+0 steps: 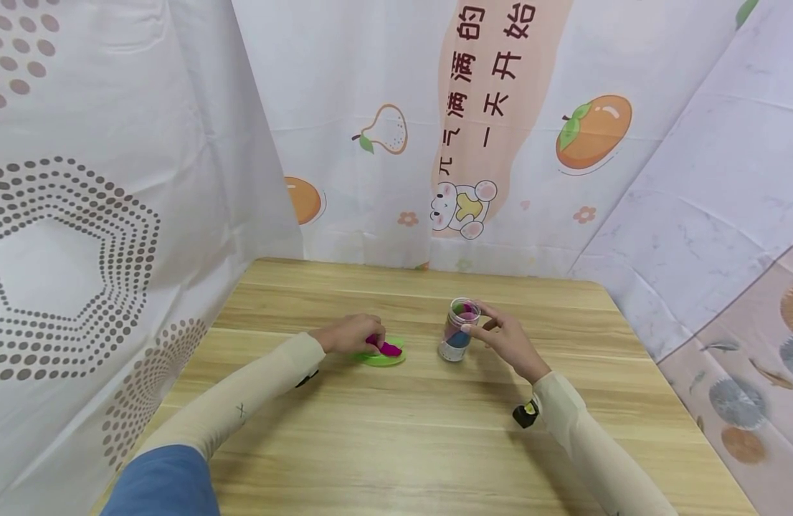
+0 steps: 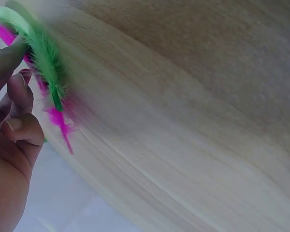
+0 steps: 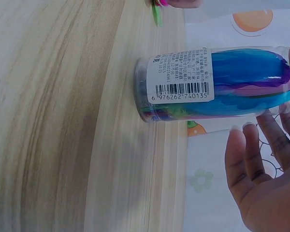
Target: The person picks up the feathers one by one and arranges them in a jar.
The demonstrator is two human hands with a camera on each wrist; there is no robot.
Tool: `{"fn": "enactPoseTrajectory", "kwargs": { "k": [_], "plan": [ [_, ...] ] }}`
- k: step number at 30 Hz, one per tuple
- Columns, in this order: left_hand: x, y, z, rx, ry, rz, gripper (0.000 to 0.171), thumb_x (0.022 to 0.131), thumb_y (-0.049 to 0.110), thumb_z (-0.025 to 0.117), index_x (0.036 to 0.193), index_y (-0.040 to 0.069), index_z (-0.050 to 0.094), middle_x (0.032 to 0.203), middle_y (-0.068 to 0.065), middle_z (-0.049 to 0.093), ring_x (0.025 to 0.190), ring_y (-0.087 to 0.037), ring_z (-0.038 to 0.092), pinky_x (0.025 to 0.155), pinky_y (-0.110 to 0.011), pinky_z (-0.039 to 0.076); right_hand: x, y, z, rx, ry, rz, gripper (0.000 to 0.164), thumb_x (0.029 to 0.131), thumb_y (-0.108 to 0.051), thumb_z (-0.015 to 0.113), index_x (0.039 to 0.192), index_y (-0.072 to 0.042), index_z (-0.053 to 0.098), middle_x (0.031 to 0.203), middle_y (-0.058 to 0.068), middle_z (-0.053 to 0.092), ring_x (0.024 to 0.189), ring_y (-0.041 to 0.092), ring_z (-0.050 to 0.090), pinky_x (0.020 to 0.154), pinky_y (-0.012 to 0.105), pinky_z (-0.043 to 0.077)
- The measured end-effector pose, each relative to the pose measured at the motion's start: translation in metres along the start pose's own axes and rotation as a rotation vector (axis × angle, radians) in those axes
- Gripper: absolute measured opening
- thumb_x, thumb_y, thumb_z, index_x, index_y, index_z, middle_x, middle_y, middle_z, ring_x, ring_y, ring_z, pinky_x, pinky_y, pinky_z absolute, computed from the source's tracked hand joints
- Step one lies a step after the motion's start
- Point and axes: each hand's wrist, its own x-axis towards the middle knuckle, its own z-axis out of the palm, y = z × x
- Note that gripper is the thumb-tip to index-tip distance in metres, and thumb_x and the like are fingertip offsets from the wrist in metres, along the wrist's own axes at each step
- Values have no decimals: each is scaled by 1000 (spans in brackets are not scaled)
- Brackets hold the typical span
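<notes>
In the head view my left hand pinches a magenta feather just above a bright green feather near the middle of the table. The left wrist view shows fluffy green barbs overlapping the magenta feather by the fingertips. My right hand grips a clear open-topped jar near its rim, thumb on one side and fingers behind. Blue, purple and pink feathers curve inside it. A white barcode label covers its lower wall.
The wooden tabletop extends around both hands. A printed white curtain hangs behind the table, with more patterned sheets at the left and right. A small black device sits under the right wrist.
</notes>
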Motion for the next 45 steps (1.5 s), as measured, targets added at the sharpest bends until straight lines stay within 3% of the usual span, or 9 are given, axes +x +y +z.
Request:
{"fn": "enactPoseTrajectory", "kwargs": {
  "k": [10,17,21,28,35,41,45],
  "plan": [
    [4,-4,4,-18,16,-1,12,97,29,74,103,18,71,96,8,65,88,-7,59,81,-30,51,1,4,0,-5,11,-10,66,91,-50,76,151,-34,52,146,9,54,103,34,58,85,60,54],
    [11,-2,4,4,62,53,15,95,28,77,106,19,72,102,6,65,93,-8,62,83,-30,52,1,5,1,-11,14,-5,68,90,-51,76,151,-33,52,145,8,54,103,33,58,84,60,55],
    [13,4,4,-8,24,75,15,95,28,77,107,20,74,103,6,64,94,-9,61,82,-29,51,2,4,1,-17,15,-2,68,90,-52,77,150,-32,53,142,8,56,101,32,59,83,59,55],
    [18,8,7,-25,-5,69,6,94,26,78,97,24,73,97,9,60,90,-7,56,79,-27,49,2,4,2,-10,8,-12,67,91,-51,76,151,-32,52,146,8,54,104,35,58,84,60,54],
    [20,8,6,-32,-22,10,10,95,22,77,88,24,70,93,12,59,86,-5,56,76,-25,49,1,3,2,-6,8,-29,69,91,-51,76,152,-30,52,146,8,54,101,34,59,83,61,54],
    [22,1,-1,-103,66,-2,14,98,17,73,88,24,65,89,15,64,82,-5,60,75,-27,51,1,5,1,2,2,-32,68,92,-49,75,153,-29,51,147,9,52,102,35,57,83,61,54],
    [22,0,-13,-97,88,9,7,99,12,71,98,19,72,99,8,71,90,-8,65,83,-29,54,2,7,0,4,1,-22,66,93,-49,75,153,-32,50,148,9,52,104,37,56,84,61,53]
  ]
}}
